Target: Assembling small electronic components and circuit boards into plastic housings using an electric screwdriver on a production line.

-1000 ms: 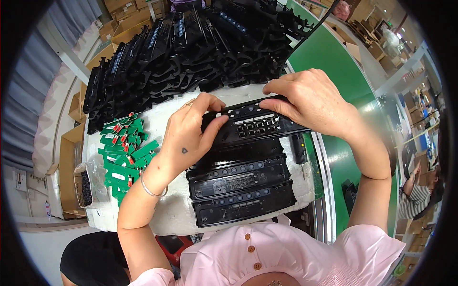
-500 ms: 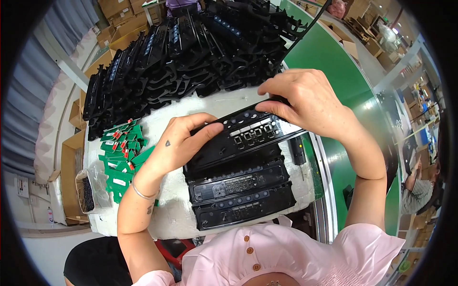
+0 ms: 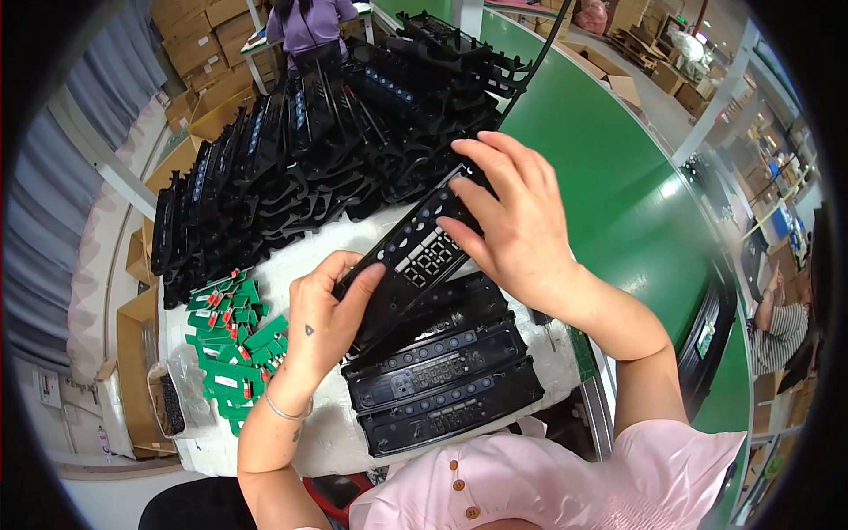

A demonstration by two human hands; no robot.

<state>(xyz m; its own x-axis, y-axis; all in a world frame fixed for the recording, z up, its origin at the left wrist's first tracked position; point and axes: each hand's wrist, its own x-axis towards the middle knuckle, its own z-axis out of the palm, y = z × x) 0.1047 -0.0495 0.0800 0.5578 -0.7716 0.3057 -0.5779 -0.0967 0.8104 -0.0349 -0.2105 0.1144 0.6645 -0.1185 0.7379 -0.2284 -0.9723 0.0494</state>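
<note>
A long black plastic panel [image 3: 408,252] with digit-shaped cutouts and a row of round buttons is held up at a slant, its right end farther away. My left hand [image 3: 331,305] grips the lower left end, thumb on the face. At the upper right end is my right hand [image 3: 512,208], its thumb and index fingertip on the face and the other fingers curved over the far edge. Below it, similar black panels [image 3: 442,367] lie side by side on the white foam surface [image 3: 322,424]. The held panel and my hands partly cover the farthest one.
A large heap of black plastic frames [image 3: 327,150] fills the far side. Green circuit boards [image 3: 234,340] with red parts lie at left, near a bag of small dark pieces [image 3: 168,397]. A green table [image 3: 609,194] stretches along the right. One person in purple [image 3: 309,31] is beyond the heap.
The held panel has turned, its right end swinging up and away. My right hand has moved left with it, its fingers more spread. My left hand has shifted slightly downward.
</note>
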